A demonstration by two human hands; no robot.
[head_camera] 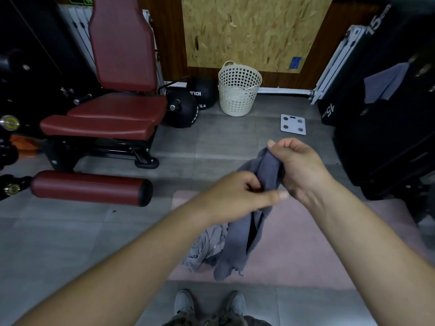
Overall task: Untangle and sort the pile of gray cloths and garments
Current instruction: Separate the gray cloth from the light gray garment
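Here the only container is a cream perforated laundry basket (239,90), which stands upright on the floor against the far wall; what lies inside it cannot be made out through the holes. Nearer, the right grip (299,165) is clenched round the top end of a dark gray cloth (237,243). The left grip (237,196) pinches the same cloth just below, fingers curled into its folds. The cloth hangs down between the two forearms, and its lower end reaches a pink mat (294,243). A lighter gray garment (207,245) lies crumpled on the mat, touching the cloth's left side. The mat lies on a gray tiled floor (70,243), with the person's gray shoes (184,302) at its near edge. To the left stands a gym machine with a dark red padded seat (113,114), and two black medicine balls (181,109) sit between it and the basket. A white bathroom scale (293,124) lies flat to the right of the basket. A chipboard panel (254,31) covers the wall behind. Another gray cloth (386,83) hangs on dark equipment at the right.
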